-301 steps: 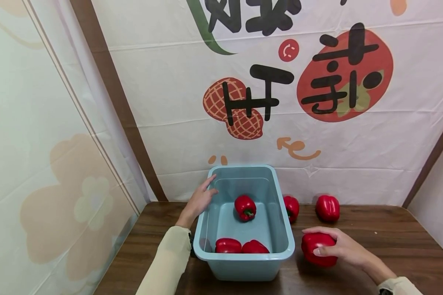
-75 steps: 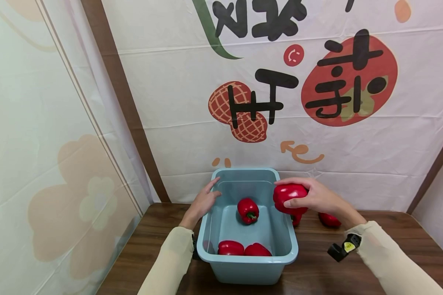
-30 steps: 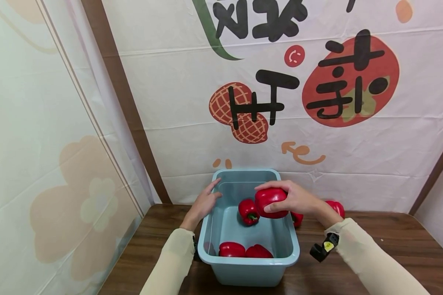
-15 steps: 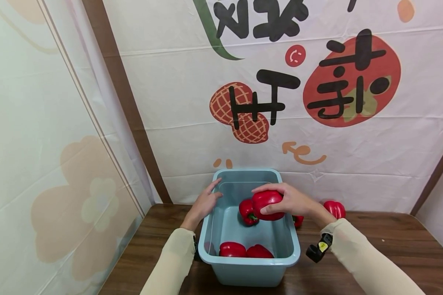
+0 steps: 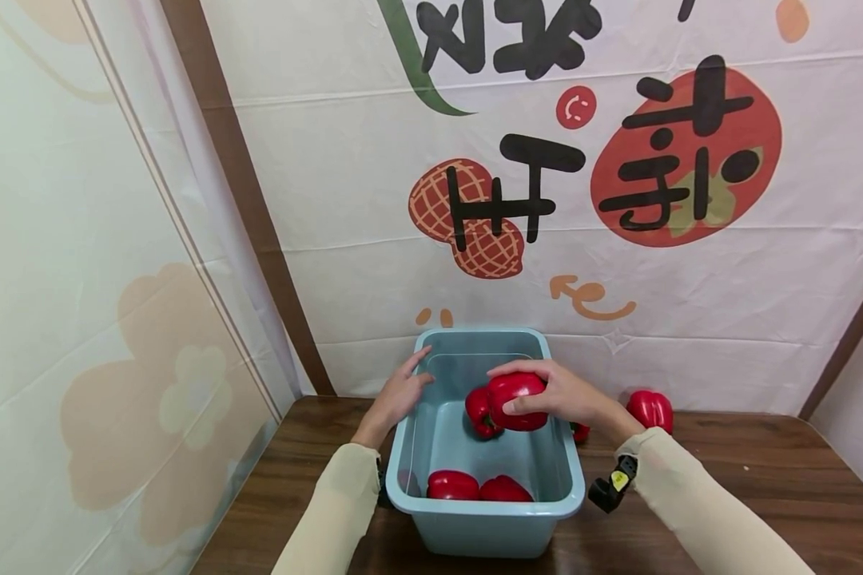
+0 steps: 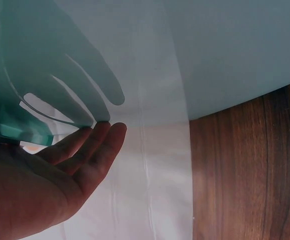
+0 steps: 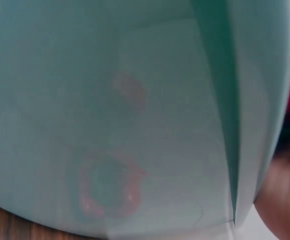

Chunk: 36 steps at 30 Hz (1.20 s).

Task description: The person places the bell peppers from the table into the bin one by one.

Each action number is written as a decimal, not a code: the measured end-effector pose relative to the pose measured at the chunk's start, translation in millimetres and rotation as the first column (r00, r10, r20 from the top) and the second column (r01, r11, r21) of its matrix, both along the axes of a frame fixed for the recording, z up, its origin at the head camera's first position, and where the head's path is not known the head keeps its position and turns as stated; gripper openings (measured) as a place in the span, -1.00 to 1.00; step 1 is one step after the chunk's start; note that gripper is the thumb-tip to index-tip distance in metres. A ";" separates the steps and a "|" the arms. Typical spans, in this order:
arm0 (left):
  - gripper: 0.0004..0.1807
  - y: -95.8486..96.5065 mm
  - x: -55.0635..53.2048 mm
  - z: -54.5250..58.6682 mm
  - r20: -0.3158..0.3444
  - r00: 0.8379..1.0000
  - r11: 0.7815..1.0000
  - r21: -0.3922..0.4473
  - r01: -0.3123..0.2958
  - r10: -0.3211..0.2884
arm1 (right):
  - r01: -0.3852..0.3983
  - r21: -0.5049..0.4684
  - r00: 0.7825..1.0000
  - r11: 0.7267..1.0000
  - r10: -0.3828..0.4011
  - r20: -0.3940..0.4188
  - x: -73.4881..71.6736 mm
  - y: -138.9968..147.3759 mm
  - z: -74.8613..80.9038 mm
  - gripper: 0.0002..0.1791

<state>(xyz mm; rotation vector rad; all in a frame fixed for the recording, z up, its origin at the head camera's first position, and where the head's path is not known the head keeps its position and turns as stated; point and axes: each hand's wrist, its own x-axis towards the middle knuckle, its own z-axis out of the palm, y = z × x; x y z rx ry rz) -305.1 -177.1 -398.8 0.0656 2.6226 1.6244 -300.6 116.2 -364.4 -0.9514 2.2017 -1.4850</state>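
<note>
My right hand (image 5: 564, 395) holds a red bell pepper (image 5: 515, 402) inside the upper part of a light blue plastic tub (image 5: 483, 531). Behind the held pepper, and partly covered by it, another red bell pepper (image 5: 480, 411) lies on the tub floor. Two more, a left pepper (image 5: 452, 485) and a right pepper (image 5: 505, 489), lie at the near end. My left hand (image 5: 397, 398) grips the tub's left rim, thumb over the edge; the left wrist view shows its other fingers (image 6: 102, 150) against the outer wall. In the right wrist view the tub wall hides most of the right hand (image 7: 282, 195).
On the brown wooden table (image 5: 733, 495), right of the tub, lie a red pepper (image 5: 650, 410) and another pepper (image 5: 580, 432) mostly hidden behind the tub and right arm. A printed white cloth (image 5: 359, 263) hangs behind the tub.
The right hand has carried its bell pepper from the table at the right, over the tub's right rim and into the tub, lowering slightly at the end. The left hand stays at the rim.
</note>
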 end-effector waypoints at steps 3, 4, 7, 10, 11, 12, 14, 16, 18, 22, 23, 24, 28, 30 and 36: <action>-0.37 0.4 -0.5 0.1 0.006 1.000 1.000 0.007 0.004 -0.004 | 0.008 -0.002 1.000 1.000 -0.008 0.019 -1.5 0.4 -1.0 -0.35; -0.37 0.4 -0.7 -0.1 0.005 1.000 1.000 0.009 0.004 -0.004 | 0.009 -0.001 1.000 1.000 -0.009 0.023 -2.3 0.3 -1.6 -0.36; -0.37 0.7 -1.6 -0.5 0.002 1.000 1.000 0.006 0.009 -0.009 | 0.008 -0.003 0.999 1.000 -0.007 0.040 -4.2 0.3 -3.1 -0.37; -0.36 0.8 -1.6 -0.2 0.002 1.000 1.000 0.001 0.008 -0.008 | 0.008 -0.004 0.999 1.000 -0.008 0.048 -5.7 0.2 -3.9 -0.38; -0.36 0.9 -1.7 0.3 0.002 1.000 1.000 0.000 0.008 -0.008 | 0.009 -0.007 0.999 1.000 -0.009 0.051 -5.8 0.2 -3.9 -0.38; -0.36 0.9 -1.9 0.5 0.002 1.000 1.000 -0.002 0.005 -0.005 | 0.011 -0.007 0.999 1.000 -0.010 0.050 -6.1 0.2 -3.8 -0.38; -0.36 1.0 -2.0 1.3 0.001 1.000 1.000 -0.006 0.003 -0.003 | 0.014 -0.009 0.999 1.000 -0.013 0.051 -6.2 0.0 -3.5 -0.38; -0.36 1.1 -2.0 1.7 0.000 1.000 1.000 -0.010 0.001 -0.001 | 0.017 -0.010 0.998 1.000 -0.017 0.053 -6.5 -0.3 -3.5 -0.38; -0.36 1.2 -2.1 1.6 0.000 1.000 1.000 -0.012 0.001 -0.001 | 0.022 -0.011 0.998 1.000 -0.021 0.058 -6.5 -0.4 -3.6 -0.38; -0.37 1.6 -2.5 0.9 -0.001 1.000 1.000 -0.012 0.001 -0.001 | 0.030 -0.013 0.997 0.999 -0.029 0.067 -6.3 -0.4 -3.4 -0.38; -0.37 1.8 -2.7 0.6 -0.001 1.000 1.000 -0.013 0.000 0.000 | 0.031 -0.011 0.997 0.999 -0.030 0.067 -6.0 -0.3 -3.3 -0.38; -0.37 1.9 -2.8 0.5 0.000 1.000 1.000 -0.012 -0.001 0.001 | 0.032 -0.009 0.997 0.999 -0.031 0.067 -5.7 -0.3 -3.1 -0.38; -0.37 2.0 -3.0 0.1 0.002 1.000 1.000 -0.011 0.000 0.000 | 0.028 -0.006 0.997 1.000 -0.028 0.066 -4.7 -0.6 -2.2 -0.37; -0.37 1.8 -3.3 -0.2 0.003 1.000 1.000 -0.008 0.002 -0.002 | 0.022 -0.007 0.998 1.000 -0.022 0.060 -4.9 -0.8 -2.3 -0.37; -0.37 1.5 -3.8 -1.0 -0.001 1.000 1.000 -0.005 0.011 -0.011 | 0.003 0.020 1.000 1.000 -0.003 0.026 -5.8 -2.0 -3.3 -0.39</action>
